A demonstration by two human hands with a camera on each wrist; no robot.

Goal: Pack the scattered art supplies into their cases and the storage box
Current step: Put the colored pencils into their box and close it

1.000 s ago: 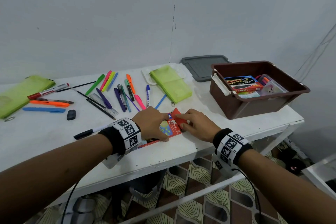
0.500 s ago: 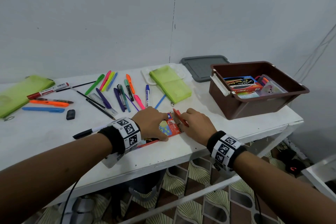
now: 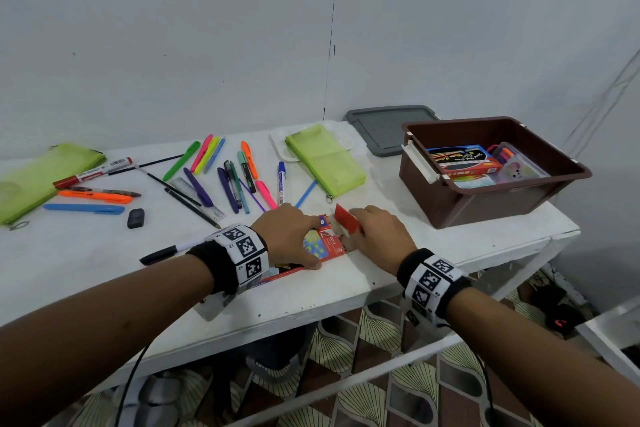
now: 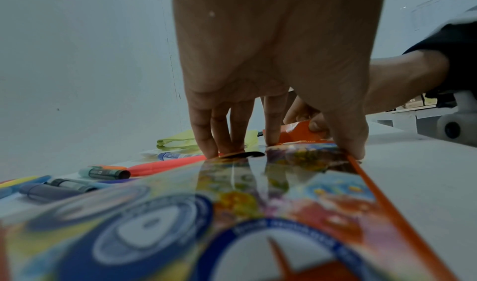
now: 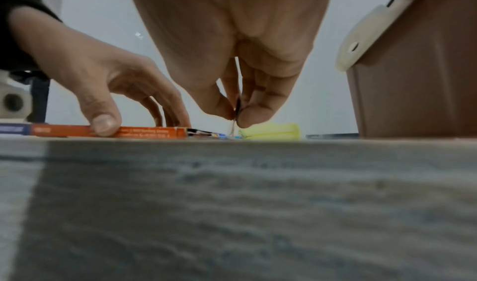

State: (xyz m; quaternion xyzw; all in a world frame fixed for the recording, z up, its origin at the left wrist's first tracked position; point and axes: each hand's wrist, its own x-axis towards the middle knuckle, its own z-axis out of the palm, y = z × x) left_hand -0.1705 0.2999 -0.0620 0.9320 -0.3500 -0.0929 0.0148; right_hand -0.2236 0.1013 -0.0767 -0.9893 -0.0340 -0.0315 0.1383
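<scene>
A red coloured-pencil box [image 3: 327, 244] lies flat near the table's front edge. My left hand [image 3: 291, 236] holds it down, fingers on top and thumb against its near side [image 5: 103, 122]. My right hand [image 3: 377, 236] pinches the box's red end flap [image 3: 347, 221] between thumb and fingers, and the flap stands upright. In the left wrist view the printed box top [image 4: 258, 203] fills the foreground, with the flap [image 4: 296, 132] beyond my fingers. The brown storage box [image 3: 502, 204] stands at the right with packs inside.
Several loose pens and markers [image 3: 239, 180] lie behind my hands, with a ruler, a black eraser [image 3: 135, 218] and a black marker [image 3: 162, 253]. Two green pouches [image 3: 325, 163] [image 3: 38, 173] and a grey lid [image 3: 388, 128] lie on the white table [image 3: 450, 243].
The red flap has been lifted from lying low at the box's end to standing upright. My right hand has drawn slightly back with it. The left hand has stayed on the box.
</scene>
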